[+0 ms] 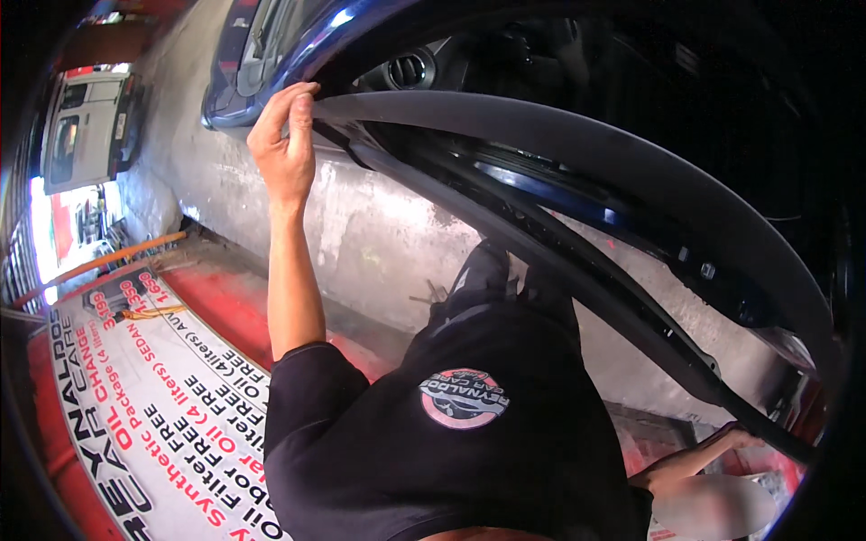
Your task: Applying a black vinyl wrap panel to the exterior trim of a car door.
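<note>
My left hand (287, 140) is raised at the far left, thumb and fingers closed at the end of a long, curved dark grey strip (550, 122). The strip arcs to the right beside a dark blue car (338, 32). Nearer to me, a long black bar-like edge (541, 239) slants down to the right; it looks like part of a door frame. My right hand (741, 436) is low on the right, against the lower end of this black edge. Its fingertips are hidden there.
A round dashboard air vent (409, 69) shows inside the dark car. A large printed banner (171, 406) lies at the lower left, with a yellow pole (113, 261) beyond it. A white van (86, 131) stands at the far left on the worn concrete floor (198, 153).
</note>
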`<move>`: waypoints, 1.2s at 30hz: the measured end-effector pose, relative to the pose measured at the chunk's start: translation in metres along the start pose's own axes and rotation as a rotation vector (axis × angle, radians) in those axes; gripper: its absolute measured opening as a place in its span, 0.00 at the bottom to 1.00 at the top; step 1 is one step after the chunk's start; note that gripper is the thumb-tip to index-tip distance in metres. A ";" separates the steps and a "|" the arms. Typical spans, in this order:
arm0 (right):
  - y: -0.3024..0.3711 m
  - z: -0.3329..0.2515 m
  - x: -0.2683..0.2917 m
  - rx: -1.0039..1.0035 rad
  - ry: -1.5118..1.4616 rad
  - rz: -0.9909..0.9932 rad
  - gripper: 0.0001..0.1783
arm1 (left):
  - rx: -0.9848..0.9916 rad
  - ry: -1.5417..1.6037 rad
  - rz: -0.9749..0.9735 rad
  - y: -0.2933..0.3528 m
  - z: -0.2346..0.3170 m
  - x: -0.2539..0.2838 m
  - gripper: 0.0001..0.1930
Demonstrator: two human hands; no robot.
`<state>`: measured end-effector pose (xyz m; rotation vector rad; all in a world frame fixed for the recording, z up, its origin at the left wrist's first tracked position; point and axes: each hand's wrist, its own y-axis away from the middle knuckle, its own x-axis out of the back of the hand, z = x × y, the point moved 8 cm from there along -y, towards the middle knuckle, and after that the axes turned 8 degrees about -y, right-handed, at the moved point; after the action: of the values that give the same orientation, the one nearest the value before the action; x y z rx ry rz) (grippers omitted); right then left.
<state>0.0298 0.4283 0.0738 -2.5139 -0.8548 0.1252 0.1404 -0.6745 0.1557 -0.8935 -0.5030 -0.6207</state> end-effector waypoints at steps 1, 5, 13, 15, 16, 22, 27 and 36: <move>0.001 -0.002 -0.001 -0.001 0.013 -0.001 0.40 | 0.036 0.028 0.038 0.004 -0.006 0.003 0.10; 0.002 -0.013 -0.009 0.013 0.059 -0.004 0.38 | 0.144 0.109 0.191 0.037 -0.043 0.002 0.11; -0.004 -0.009 -0.045 -0.111 -0.033 -0.143 0.38 | 0.892 0.008 -0.095 0.310 -0.206 -0.086 0.15; -0.005 0.002 -0.065 -0.263 -0.322 -0.243 0.42 | 1.209 0.022 -0.345 0.450 -0.209 -0.118 0.12; -0.008 0.008 -0.067 -0.349 -0.298 -0.264 0.43 | 1.444 0.185 -0.362 0.530 -0.193 -0.130 0.10; -0.050 0.054 -0.086 -0.607 -0.658 -0.436 0.43 | 1.754 0.195 -0.791 0.780 0.010 -0.179 0.15; -0.077 0.100 -0.125 -0.816 -0.841 -1.060 0.45 | 1.404 0.301 -0.917 0.740 0.088 -0.234 0.16; -0.092 0.129 -0.177 -0.718 -0.780 -1.406 0.45 | 1.108 0.258 -0.281 0.605 0.134 -0.230 0.18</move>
<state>-0.1930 0.4401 -0.0084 -1.6543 -3.1483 0.3563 0.3688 -0.2098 -0.2555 0.3072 -0.6321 -0.5804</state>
